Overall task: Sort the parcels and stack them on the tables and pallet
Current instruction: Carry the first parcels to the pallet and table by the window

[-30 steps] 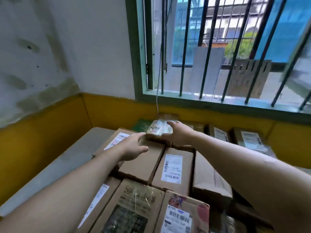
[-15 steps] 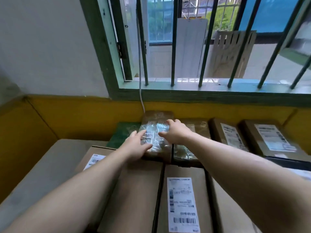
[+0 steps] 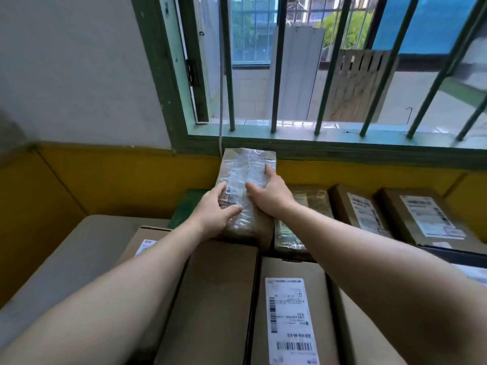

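yellow paint covers the lower wall [image 3: 118, 180] in front of you, white paint is above it, and a green window frame with dark bars [image 3: 276, 75] fills the upper right. a thin white cord [image 3: 221, 101] hangs down from the window to the sill.

both your hands are on one brown parcel [image 3: 247, 167] wrapped in shiny clear tape. it lies lengthwise away from you, with its far end against the yellow wall just under the sill, and its near end is above the front row of boxes. i cannot tell if it rests on something or is lifted a little.

your left hand [image 3: 218, 209] holds the near left corner: the thumb lies across the top and the fingers bend around the left edge. your right hand [image 3: 268, 196] lies flat on the top, with fingers straight along the right side and the thumb spread toward the middle.

just beside it on the right is a lower taped parcel [image 3: 292, 233], then two cardboard boxes with white labels [image 3: 361, 212]. near you stand a plain cardboard box [image 3: 218, 299] and a labelled cardboard box [image 3: 290, 312], touching each other. a grey table top [image 3: 79, 254] shows at the left.
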